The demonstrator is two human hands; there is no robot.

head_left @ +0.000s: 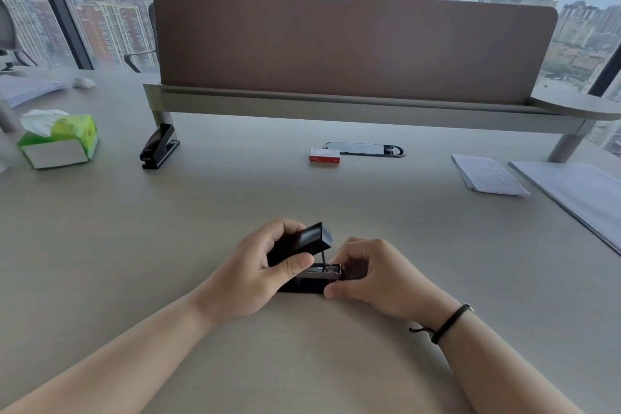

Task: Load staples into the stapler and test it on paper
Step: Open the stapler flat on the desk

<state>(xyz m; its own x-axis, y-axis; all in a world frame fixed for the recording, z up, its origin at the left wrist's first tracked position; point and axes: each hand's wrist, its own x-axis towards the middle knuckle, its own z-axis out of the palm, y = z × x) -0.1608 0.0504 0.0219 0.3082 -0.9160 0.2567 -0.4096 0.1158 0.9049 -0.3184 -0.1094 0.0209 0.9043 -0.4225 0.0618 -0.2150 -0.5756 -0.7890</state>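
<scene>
A: 2 hands on 1 stapler, near edge of the desk (100, 228). Going left to right. Far left first?

B: Green tissue box (58, 141), tissue sticking out the top. Stack of paper behind it (28, 89), crumpled white bit (83, 82) beside that. Then a black hole punch (158, 146) standing by the divider's leg.

A: Centre?

B: Brown desk divider (353, 44) across the back. In front of it a small red and white staple box (324, 155), just beside the oval cable port (364, 148). Well apart from the hands.

A: Now the hands.

B: Left hand (255, 276) grips the stapler (302, 262). Fingers curled over the far side of the raised black lid, thumb pressed on the near side. Lid is tilted up, hinged open, metal staple channel showing underneath.

A: Right hand?

B: Right hand (373, 274) holds the front end of the stapler base. Fingers curled down at the channel's tip, thumb against the near side of the base. Can't tell if it pinches staples, too small.

A: Stapler resting on the desk?

B: Base looks down on the desk surface, between both hands.

A: Wrist?

B: Black cord bracelet (447, 323) on the right wrist.

A: Far right?

B: 2 lots of white sheets: smaller stack (487, 175), then larger sheets (578, 191) at the edge.
</scene>
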